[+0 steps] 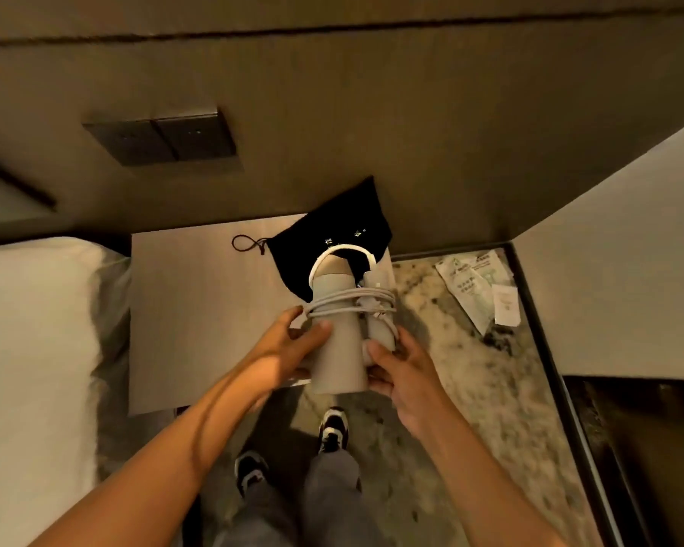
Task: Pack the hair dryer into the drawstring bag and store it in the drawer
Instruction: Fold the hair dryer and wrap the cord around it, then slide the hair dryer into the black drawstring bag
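A pale grey hair dryer (340, 349) with its cord wound around the folded body is held between both hands above the front right corner of the nightstand (198, 309). My left hand (293, 345) grips its left side, thumb on the barrel. My right hand (395, 365) holds the handle side and lower end. Beyond the dryer, a black drawstring bag (332, 230) lies flat on the nightstand's back right corner, leaning against the wall, its dark cord loop (247, 243) trailing left. No drawer is visible.
A bed with white bedding (36, 329) sits left of the nightstand. Dark wall switches (162, 140) are above. Printed paper sheets (478, 290) lie on the patterned floor at right, beside a pale panel (616, 270). My shoes (332, 428) stand below.
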